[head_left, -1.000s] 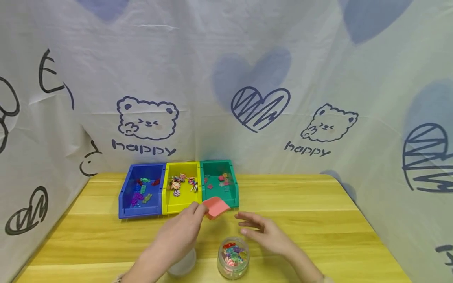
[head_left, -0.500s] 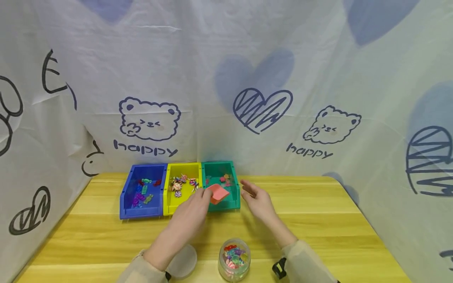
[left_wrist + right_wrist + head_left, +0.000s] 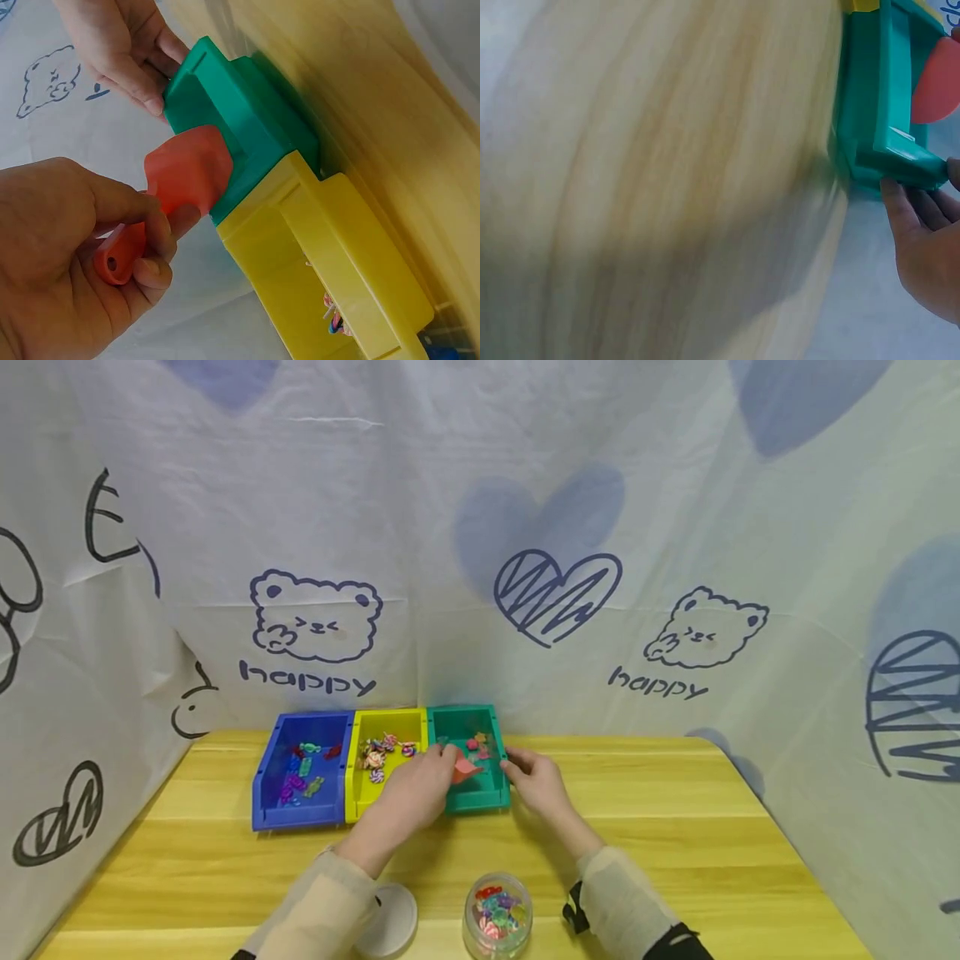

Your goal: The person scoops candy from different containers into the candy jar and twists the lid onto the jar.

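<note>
My left hand (image 3: 420,785) grips a pink-red scoop (image 3: 187,169) by its short handle, which has a hole at the end. The scoop's blade dips over the green bin (image 3: 480,800), partly hidden by the hand in the head view. Several small pink and orange charms (image 3: 477,743) lie in that bin. My right hand (image 3: 542,783) holds the bin's right wall, thumb at the rim and fingers along the outside. In the right wrist view its fingers (image 3: 900,214) touch the green plastic.
A yellow bin (image 3: 363,806) with lollipop-like charms and a blue bin (image 3: 300,817) with coloured pieces adjoin on the left. Nearer me stand a clear jar (image 3: 498,935) of mixed charms and a white round lid (image 3: 393,922). A printed curtain (image 3: 450,652) hangs behind the table.
My left hand has carried the scoop forward from in front of the bins into the green bin. My right hand has moved from beside the jar to the bin's right wall.
</note>
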{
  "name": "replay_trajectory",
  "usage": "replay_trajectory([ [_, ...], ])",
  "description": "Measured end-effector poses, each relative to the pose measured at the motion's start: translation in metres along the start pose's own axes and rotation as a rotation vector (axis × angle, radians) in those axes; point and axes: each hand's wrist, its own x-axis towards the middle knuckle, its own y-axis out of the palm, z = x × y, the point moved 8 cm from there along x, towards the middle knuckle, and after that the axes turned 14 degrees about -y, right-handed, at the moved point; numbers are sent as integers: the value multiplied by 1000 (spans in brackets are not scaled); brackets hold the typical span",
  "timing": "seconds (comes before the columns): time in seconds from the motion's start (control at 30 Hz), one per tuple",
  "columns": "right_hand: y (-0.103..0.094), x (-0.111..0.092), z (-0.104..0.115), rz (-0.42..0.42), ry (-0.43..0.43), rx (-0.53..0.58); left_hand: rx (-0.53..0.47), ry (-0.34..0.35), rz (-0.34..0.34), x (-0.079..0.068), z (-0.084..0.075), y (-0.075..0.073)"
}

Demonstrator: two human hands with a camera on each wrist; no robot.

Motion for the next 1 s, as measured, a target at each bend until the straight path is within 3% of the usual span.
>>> replay_trajectory([
  [0.4,-1,-7,-1,-51,18,-10,87,-8,96,16,-10,18],
  [0.87,-1,-8,-1,-37,-5,12,102,-105,242,35,-12,35],
  [1.0,-1,-9,-5,-37,0,29,111,-116,241,40,-14,41],
])
